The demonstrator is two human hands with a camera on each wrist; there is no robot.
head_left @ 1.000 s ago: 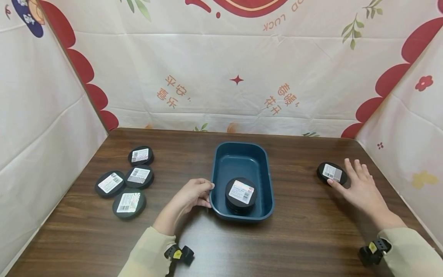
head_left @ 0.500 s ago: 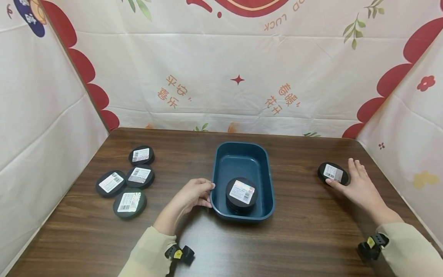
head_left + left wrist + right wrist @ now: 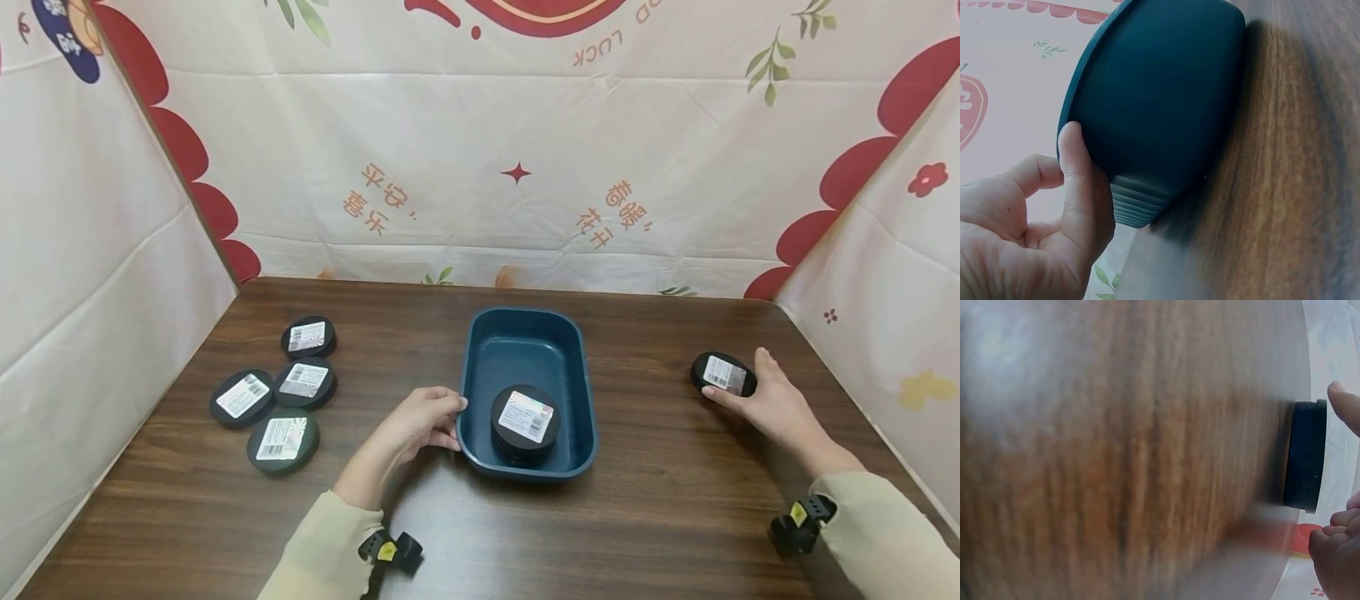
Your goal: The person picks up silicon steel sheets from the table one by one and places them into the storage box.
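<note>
Near the table's (image 3: 660, 517) left edge lie four black round tins (image 3: 279, 385) with white labels. At the middle, the left hand (image 3: 417, 423) grips the left rim of a dark blue tray (image 3: 525, 342), thumb on its outer wall; one labelled tin (image 3: 525, 419) sits inside at the near end. Toward the right edge, the right hand (image 3: 772, 400) closes around a lone black tin (image 3: 722, 373) lying on the table.

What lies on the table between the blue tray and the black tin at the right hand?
Only bare table between tray and tin, seen in the head view.
</note>
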